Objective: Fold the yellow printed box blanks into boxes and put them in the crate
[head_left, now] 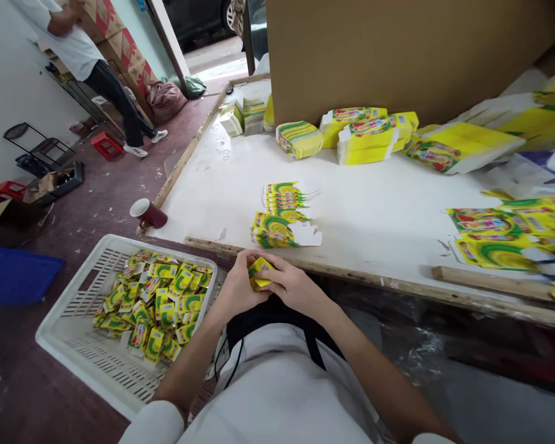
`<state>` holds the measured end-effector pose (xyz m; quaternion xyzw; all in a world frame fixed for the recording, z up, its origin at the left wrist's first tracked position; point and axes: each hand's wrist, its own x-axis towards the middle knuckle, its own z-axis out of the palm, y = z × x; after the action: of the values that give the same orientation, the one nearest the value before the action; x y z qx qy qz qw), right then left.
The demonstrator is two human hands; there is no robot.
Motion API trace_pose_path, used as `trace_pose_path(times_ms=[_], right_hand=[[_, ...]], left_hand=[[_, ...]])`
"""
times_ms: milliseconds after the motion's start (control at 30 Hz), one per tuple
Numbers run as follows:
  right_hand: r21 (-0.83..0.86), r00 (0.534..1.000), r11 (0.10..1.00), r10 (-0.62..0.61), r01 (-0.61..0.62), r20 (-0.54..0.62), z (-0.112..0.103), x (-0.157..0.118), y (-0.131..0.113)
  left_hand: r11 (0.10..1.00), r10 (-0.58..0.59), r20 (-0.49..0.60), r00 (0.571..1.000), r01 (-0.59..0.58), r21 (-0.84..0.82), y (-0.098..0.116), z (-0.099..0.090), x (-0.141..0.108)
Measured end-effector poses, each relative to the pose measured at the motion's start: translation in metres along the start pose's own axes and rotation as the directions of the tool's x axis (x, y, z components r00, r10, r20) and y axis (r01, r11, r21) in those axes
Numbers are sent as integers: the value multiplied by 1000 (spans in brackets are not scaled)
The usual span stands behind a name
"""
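Observation:
A small yellow carton (pixel 260 273) is held between both hands in front of my waist, by the table's near edge. My left hand (pixel 241 287) wraps round its left side. The fingers of my right hand (pixel 296 285) close on its right side. Just beyond my hands, flat yellow-green cartons (pixel 275 230) lie in a small overlapping pile, with a fanned row of more cartons (pixel 284 196) behind it. To the left, a white plastic basket (pixel 81 367) on the floor contains many small yellow-green cartons (pixel 166 296).
A maroon mug (pixel 148 213) stands at the table's left corner. Bundled cartons (pixel 365 135) line the back of the white table (pixel 222 185) against a brown board (pixel 398 55). More flat cartons (pixel 499 231) lie at right, near a wooden strip (pixel 490 283). A person (pixel 115 92) stands at far left.

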<state>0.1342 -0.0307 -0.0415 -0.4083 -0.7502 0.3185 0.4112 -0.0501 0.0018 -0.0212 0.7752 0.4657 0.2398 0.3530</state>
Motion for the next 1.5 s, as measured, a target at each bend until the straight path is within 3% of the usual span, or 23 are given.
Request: trace_pose_path(times_ms=[167,333,433,500,567,600,667,767,833,900,967,1033,1100,1167,1267,1400,1500], right_hand=[[2,983,1000,3,-3,183,-17,2,-8],[7,997,997,81,-81,11,3,5,-13],[-20,992,997,74,-76,-105,4,13,0],[-162,953,966,154,-201,-260,-4,20,16],[-342,897,859,255,-381,-360,-14,27,33],[-404,883,805,291,-434,-369,-18,31,41],[-473,880,750,323,-462,-348,-25,36,50],[-478,881,751,300,-455,-367,-29,38,47],[-429,875,787,274,-443,-400,-27,35,35],[-296,887,879,246,-375,-391,-20,29,19],[-59,922,965,225,-256,-316,-6,21,1],[270,956,949,217,-160,-196,12,14,-13],[544,965,829,234,-133,-121,30,10,-23],[652,952,744,286,-147,-112,41,9,-26],[658,931,723,353,-209,-92,43,11,-21],[684,933,691,358,-233,-45,26,14,-7],[675,919,678,394,-291,1,17,13,-1]], left_hand=[[994,-2,110,994,-10,112,12,-6,-4],[975,73,48,996,-81,205,13,-6,-6],[934,-18,-54,998,36,356,-2,-36,-13],[829,-132,-156,979,195,524,-19,-67,-21],[698,-215,-234,948,317,642,-37,-94,-29],[682,-237,-259,936,350,642,-44,-103,-33],[751,-263,-251,932,361,553,-54,-107,-38],[927,-288,-128,949,310,210,-54,-81,-33],[960,-272,-41,961,268,-82,-44,-51,-21],[907,-206,-14,979,185,-379,-30,-20,-5],[772,-144,-98,985,50,-633,-13,5,9],[617,-148,-200,969,-67,-784,4,20,20],[487,-191,-303,934,-178,-855,17,25,26],[426,-250,-405,880,-275,-862,25,25,28],[494,-289,-484,826,-305,-814,23,21,24],[627,-192,-446,874,-241,-741,4,15,9],[711,-214,-452,866,-179,-680,-9,14,0]])
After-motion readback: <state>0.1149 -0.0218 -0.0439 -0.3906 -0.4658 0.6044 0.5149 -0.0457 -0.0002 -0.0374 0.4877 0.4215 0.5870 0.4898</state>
